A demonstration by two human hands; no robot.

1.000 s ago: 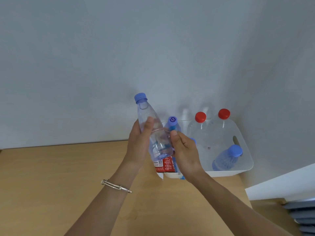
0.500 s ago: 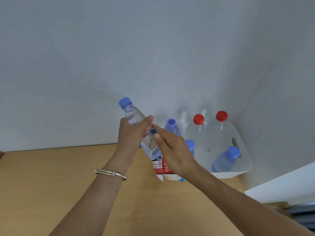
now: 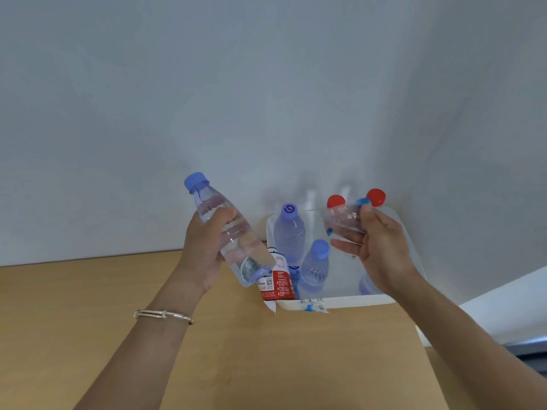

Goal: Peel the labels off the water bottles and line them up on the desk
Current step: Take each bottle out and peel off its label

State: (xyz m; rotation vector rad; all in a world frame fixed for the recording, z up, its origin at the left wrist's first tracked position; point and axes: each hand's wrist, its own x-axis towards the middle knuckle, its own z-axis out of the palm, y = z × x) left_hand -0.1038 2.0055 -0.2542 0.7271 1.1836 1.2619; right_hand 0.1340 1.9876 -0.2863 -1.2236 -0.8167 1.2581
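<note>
Now left hand (image 3: 204,250) grips bottle (image 3: 228,229); right hand (image 3: 381,250) pinches label (image 3: 343,218) over white bin (image 3: 340,303).

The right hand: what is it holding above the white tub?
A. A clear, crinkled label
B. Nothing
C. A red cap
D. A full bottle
A: the right hand pinches a clear, crinkled label with blue bits between thumb and fingers, apart from the bottle that the left hand grips.
</note>
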